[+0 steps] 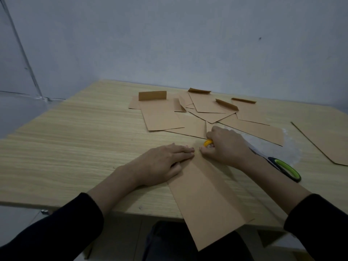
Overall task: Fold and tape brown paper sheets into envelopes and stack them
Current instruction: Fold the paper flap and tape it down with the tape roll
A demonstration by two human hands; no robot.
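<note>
Many envelopes [163,117] already lie spread on the far tabletop [75,138], not stacked, and one folded brown sheet [207,194] near us waits for taping, with the left hand [163,161] flat on it, grip straight, and the right hand [227,146] with its grip curled round yellow tape [208,143].

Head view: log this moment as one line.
left hand: flat on folded sheet | right hand: grips yellow tape roll at sheet's far end | scissors: untouched, right of sheet
</note>
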